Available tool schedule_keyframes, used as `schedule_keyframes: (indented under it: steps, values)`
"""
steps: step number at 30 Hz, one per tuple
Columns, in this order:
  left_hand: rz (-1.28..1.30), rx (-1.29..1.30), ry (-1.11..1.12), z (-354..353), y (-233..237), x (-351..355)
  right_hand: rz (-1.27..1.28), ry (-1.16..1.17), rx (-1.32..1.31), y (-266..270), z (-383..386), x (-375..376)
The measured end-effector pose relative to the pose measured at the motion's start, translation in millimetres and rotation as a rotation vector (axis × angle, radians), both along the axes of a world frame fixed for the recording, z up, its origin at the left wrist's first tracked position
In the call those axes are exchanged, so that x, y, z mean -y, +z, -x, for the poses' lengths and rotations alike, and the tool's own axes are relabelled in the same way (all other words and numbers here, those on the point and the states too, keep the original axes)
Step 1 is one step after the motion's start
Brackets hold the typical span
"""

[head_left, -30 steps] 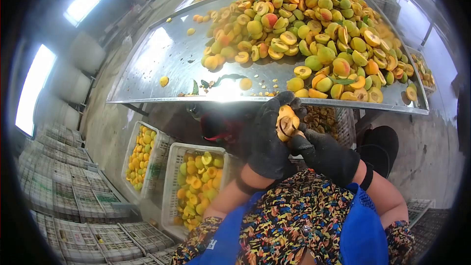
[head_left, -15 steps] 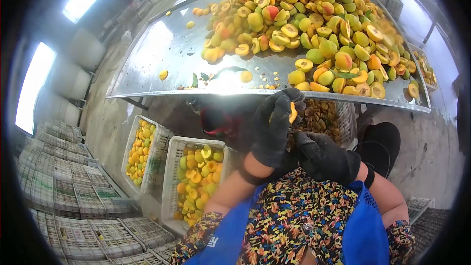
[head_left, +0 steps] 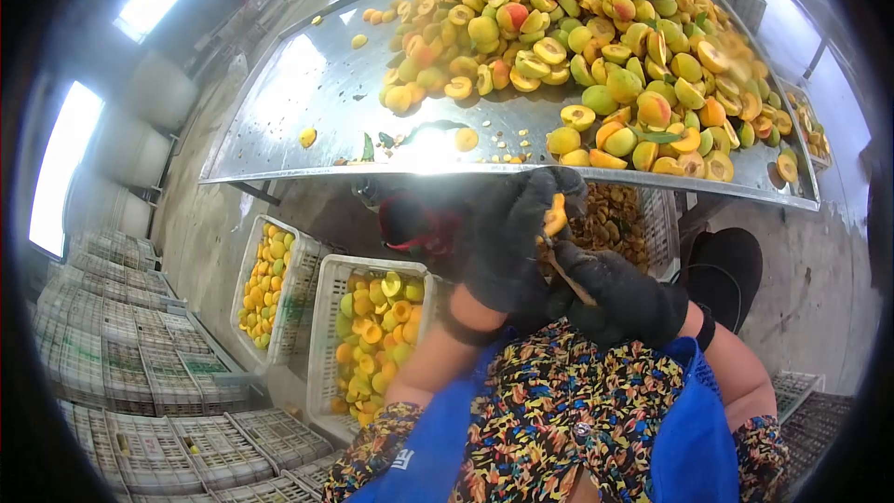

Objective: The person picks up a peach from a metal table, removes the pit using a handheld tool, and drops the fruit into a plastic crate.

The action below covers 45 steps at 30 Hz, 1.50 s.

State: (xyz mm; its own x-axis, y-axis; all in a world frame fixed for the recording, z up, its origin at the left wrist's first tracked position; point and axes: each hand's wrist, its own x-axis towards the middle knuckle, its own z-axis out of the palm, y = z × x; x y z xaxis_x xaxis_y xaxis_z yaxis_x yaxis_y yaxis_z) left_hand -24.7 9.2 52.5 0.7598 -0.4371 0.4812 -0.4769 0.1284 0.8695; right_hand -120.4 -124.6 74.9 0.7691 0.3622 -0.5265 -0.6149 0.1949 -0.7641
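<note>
My left hand (head_left: 514, 244), in a black glove, is closed around a peach half (head_left: 556, 216) whose orange cut flesh faces right. Just below it, my right hand (head_left: 626, 296), gloved in black too, grips a thin tool (head_left: 572, 279) with a pale, wood-coloured shaft. The tool's upper end points at the fruit; its exact kind I cannot tell. Both hands are close together in front of my chest, near the metal table's front edge. Beneath them, a crate (head_left: 659, 233) of brown peach pits (head_left: 610, 219) is partly covered by my hands.
A large pile of halved and whole peaches (head_left: 643, 84) covers much of the metal table (head_left: 270, 130). Two white crates (head_left: 326, 354) of peaches stand on the floor at left. Stacked crates (head_left: 112, 354) fill the lower left. Small scraps and leaves lie along the table's front.
The peach half has turned so more of its cut face shows. My right hand has tilted, bringing the tool's shaft into view below the fruit.
</note>
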Motion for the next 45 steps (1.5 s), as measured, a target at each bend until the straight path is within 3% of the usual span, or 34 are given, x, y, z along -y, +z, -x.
schedule_keyframes:
  steps: [1, 3, 5, 8, 13, 16, 18, 22, 25, 28, 31, 33, 36, 37, 38, 39, 40, 41, 43, 44, 45]
  values:
    - [0.001, -0.106, -0.084, 1, 2, -3, -0.077, 0.07, -0.135, 4, 0, 3]
    - [0.065, -0.391, -0.212, 3, 3, -6, -0.144, 0.112, -0.128, -8, -1, 7]
    - [0.045, -0.403, -0.213, 1, -4, -2, -0.165, 0.123, -0.136, -12, -2, 9]
    - [-0.109, -0.114, -0.14, -10, -22, -1, -0.21, 0.121, -0.201, -11, -3, 9]
    - [-0.064, -0.15, -0.202, -7, -23, 0, -0.515, 0.132, -0.398, -31, -7, 21]
    - [-0.18, 0.043, -0.139, -12, -37, 9, -0.285, 0.12, -0.245, -31, -6, 20]
    - [-0.214, 0.083, -0.194, -15, -43, 12, -0.329, 0.121, -0.265, -37, -3, 26]
    - [-0.008, -0.331, -0.336, -12, -44, 24, -0.701, 0.19, -0.386, -67, -9, 46]
    - [0.193, -0.725, -0.353, -8, -58, 41, -0.77, 0.057, -0.423, -78, -12, 56]
    - [0.267, -0.809, -0.304, -4, -67, 56, -1.007, 0.181, -0.344, -118, -11, 72]
    - [0.223, -0.775, -0.202, -4, -78, 69, -0.903, 0.075, -0.499, -119, -9, 82]
    - [0.11, -0.61, -0.097, -9, -94, 77, -0.786, -0.025, -0.421, -115, -5, 88]
    - [0.229, -0.652, -0.053, -49, -142, 60, -0.596, -0.177, -0.319, -123, 3, 100]
    - [0.283, -0.688, 0.024, -41, -105, 46, -0.284, -0.188, -0.211, -138, 2, 103]
    - [-0.207, 0.105, 0.354, -43, -103, 19, 0.083, -0.157, -0.136, -153, 1, 106]
    - [0.224, -0.272, -0.003, -71, -131, -26, 0.421, -0.119, -0.122, -168, -1, 109]
    - [0.681, -0.685, -0.266, -85, -113, -52, 0.958, 0.06, 0.128, -190, 5, 110]
    - [0.527, -0.491, 0.027, -67, -104, -71, 1.482, 0.245, 0.401, -210, 6, 111]
    - [0.121, -0.212, 0.63, -69, -168, -176, 1.227, 0.234, 0.462, -200, -6, 101]
    - [-0.204, -0.113, 0.841, -51, -157, -202, 1.178, 0.196, 0.444, -194, -9, 95]
    - [-0.401, -0.104, 1.061, -36, -192, -244, 1.128, 0.158, 0.427, -187, -12, 89]
